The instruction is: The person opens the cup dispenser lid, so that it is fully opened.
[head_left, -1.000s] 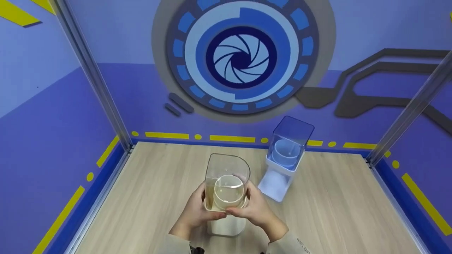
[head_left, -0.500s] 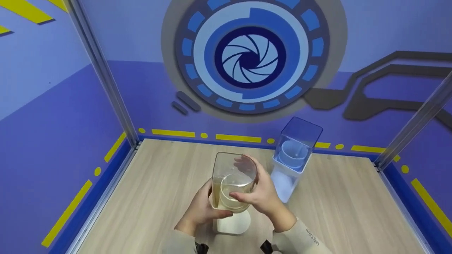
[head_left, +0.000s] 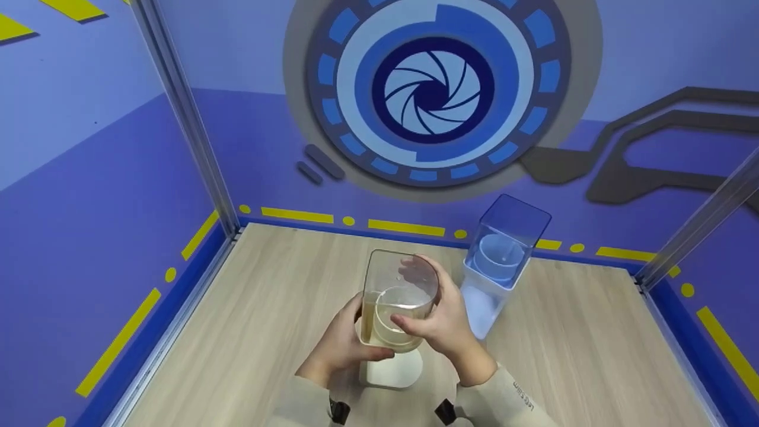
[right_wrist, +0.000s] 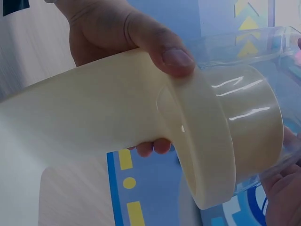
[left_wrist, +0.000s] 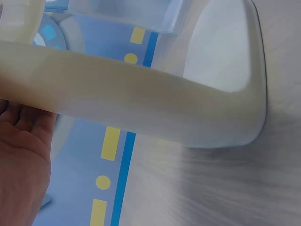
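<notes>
In the head view a cream stand [head_left: 391, 373] rises from the table, with a tinted clear box [head_left: 379, 276] at its top. Inside the box is a short cream cylinder [right_wrist: 256, 122], set on a wide collar [right_wrist: 209, 141]. The left hand [head_left: 341, 350] grips the stand's neck just under the collar, thumb across the front, fingers behind the neck [left_wrist: 117, 94] in the left wrist view. Higher up, the right hand [head_left: 450, 323] holds the clear box, its fingers spread behind the far side and its thumb over the near wall. Part of the neck is hidden in the head view.
A similar blue stand with a clear blue box [head_left: 516, 222] stands at the back right, near the wall. The wooden table [head_left: 278, 284] is enclosed by patterned blue walls, and a metal post [head_left: 195, 130] stands at its back left corner.
My right hand has moved up from the collar onto the clear box, its thumb now over the near wall. The left hand keeps its grip. The head view has shifted a little.
</notes>
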`<state>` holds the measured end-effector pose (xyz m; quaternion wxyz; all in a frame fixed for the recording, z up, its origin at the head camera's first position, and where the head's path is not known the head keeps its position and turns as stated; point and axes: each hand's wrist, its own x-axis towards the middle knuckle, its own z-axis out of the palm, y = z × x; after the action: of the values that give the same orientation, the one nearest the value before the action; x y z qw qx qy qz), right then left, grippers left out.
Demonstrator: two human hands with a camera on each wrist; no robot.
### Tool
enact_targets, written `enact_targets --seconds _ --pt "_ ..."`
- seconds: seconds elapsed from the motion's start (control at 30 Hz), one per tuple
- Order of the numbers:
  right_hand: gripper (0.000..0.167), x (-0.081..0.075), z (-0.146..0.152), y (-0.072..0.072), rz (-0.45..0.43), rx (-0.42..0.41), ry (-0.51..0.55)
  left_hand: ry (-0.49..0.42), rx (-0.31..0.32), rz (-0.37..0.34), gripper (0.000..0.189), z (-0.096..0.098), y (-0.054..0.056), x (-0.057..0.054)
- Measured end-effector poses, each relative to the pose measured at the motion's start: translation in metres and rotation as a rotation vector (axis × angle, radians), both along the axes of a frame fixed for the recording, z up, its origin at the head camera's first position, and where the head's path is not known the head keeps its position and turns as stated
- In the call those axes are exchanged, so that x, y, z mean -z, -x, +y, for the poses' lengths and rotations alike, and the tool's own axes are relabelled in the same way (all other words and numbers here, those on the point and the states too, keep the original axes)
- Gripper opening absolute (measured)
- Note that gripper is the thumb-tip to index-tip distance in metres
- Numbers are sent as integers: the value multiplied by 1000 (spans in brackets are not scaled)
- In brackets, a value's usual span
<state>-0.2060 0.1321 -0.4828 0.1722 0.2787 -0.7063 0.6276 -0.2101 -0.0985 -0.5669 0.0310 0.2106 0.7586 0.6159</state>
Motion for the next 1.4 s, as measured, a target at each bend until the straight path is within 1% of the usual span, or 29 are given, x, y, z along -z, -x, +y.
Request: enact_targets --seconds 0.1,0.2,0.4,0.57,0.7,0.9,1.0,1.13,1.3,1.4 --pt "100 1 0 0 -15 6 -7 5 4 3 106 -1 0 2" --pt "99 2 -1 0 -8 14 0 14 8 8 106 -1 0 2" --pt "101 3 -1 -2 61 46 21 14 21 -6 115 2 0 1" --pt "103 4 1 -1 110 44 24 14 17 -29 117 4 -3 0" --pt "101 5 2 2 114 30 42 16 17 -22 115 4 -2 0" --pt "98 6 -3 4 79 9 68 0 27 -19 111 -1 -1 4" --pt "97 6 -5 7 88 0 70 5 11 -27 113 -3 -2 4" --pt "97 6 -5 9 120 -1 73 25 -5 -27 117 -3 -2 2" --pt "99 5 -5 8 143 5 77 23 -3 -23 115 -3 -2 0" --pt "99 4 -6 7 141 5 76 21 2 -14 114 -3 -2 0"
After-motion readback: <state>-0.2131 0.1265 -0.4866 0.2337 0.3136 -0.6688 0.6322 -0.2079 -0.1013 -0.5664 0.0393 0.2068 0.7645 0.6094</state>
